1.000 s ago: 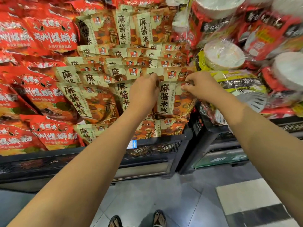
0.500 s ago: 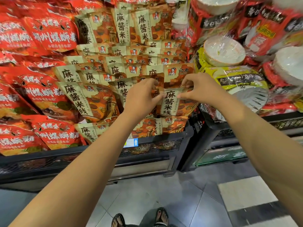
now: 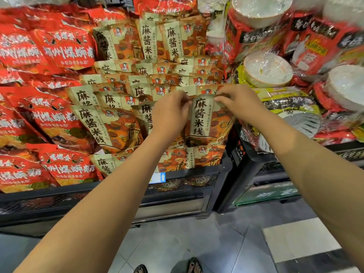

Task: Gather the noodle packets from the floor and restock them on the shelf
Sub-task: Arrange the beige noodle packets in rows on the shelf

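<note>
Two bare forearms stretch forward, converging on one brown noodle packet (image 3: pixel 204 123) that stands upright at the front right corner of the shelf (image 3: pixel 189 175), ahead of rows of matching packets (image 3: pixel 151 42). The left hand (image 3: pixel 169 113) shows its back to the camera, its grip pinching the packet's top left corner with curled fingers. The right hand (image 3: pixel 236 105) has its grip pinching the top right corner likewise. Red packets (image 3: pixel 65 50) fill the shelf's left end.
</note>
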`<state>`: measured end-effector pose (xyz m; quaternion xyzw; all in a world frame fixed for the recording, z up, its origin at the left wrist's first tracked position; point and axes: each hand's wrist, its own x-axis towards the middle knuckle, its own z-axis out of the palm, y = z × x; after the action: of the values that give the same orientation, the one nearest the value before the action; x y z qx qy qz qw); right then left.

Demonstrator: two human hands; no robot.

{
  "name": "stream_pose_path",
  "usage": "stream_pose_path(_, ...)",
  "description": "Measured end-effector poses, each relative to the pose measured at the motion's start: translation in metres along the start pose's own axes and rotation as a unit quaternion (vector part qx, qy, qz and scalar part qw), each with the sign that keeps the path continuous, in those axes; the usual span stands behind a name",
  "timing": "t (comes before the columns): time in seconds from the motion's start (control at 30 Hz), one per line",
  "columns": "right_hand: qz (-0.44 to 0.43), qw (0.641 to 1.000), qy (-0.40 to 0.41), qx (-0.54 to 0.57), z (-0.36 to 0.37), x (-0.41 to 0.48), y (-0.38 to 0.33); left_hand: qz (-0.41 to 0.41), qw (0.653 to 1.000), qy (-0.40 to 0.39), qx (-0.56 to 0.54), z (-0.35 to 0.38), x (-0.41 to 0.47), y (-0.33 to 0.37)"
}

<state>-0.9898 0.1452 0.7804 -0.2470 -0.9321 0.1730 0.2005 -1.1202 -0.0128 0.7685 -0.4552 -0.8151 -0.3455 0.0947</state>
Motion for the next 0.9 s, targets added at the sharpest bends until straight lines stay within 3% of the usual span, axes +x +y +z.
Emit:
stream_pose_path(0.2,0.015,0.998,0.053,0.011,0.023,0.027,-0.005,0.019,0.996,0.047,0.072,0.008,0.027,-0.019)
stream_pose_path(0.33,0.098,0.978,0.171,-0.071,0.046,0.011,0.012,0.013,0.991,0.081,0.106,0.023,0.021,-0.039)
stream_pose_path(0.4,0.184,0.962,0.200,0.016,0.061,-0.004,0.022,0.000,0.991,0.085,0.107,0.025,0.023,-0.043)
stream_pose_path(0.53,0.286,0.902,0.140,0.292,0.087,-0.022,0.030,-0.013,0.992,0.078,0.097,0.024,0.027,-0.046)
stream_pose_path(0.7,0.286,0.892,0.127,0.327,0.101,-0.018,0.040,0.015,0.992,0.093,0.081,0.025,0.018,-0.050)
stream_pose_path(0.9,0.302,0.883,0.133,0.334,0.110,-0.019,0.039,0.043,0.973,0.192,0.121,0.007,-0.028,-0.078)
